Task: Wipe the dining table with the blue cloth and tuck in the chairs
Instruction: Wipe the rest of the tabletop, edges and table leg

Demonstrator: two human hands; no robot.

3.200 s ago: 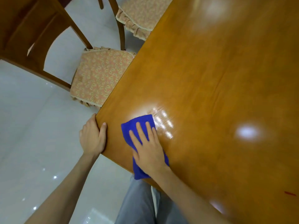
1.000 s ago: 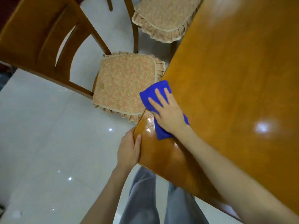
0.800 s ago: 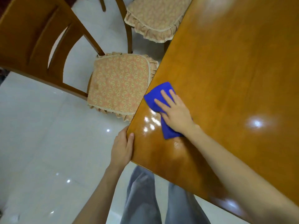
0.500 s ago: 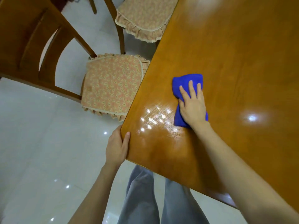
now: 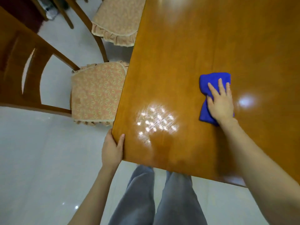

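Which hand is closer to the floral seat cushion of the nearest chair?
Left. The left hand grips the table corner, close to the floral seat cushion; the right hand presses the blue cloth farther across the tabletop.

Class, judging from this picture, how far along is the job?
Done: the near corner shows wipe streaks. In hand: the right hand presses the blue cloth on the dining table; the left hand grips its corner. Left: the far tabletop, and the near chair and far chair sit untucked.

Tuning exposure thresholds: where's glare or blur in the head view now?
Head view: speckled glare on the glossy orange-brown wooden table near the left hand; softer hotspot right of the crumpled blue cloth under the right hand; both hands sharp.
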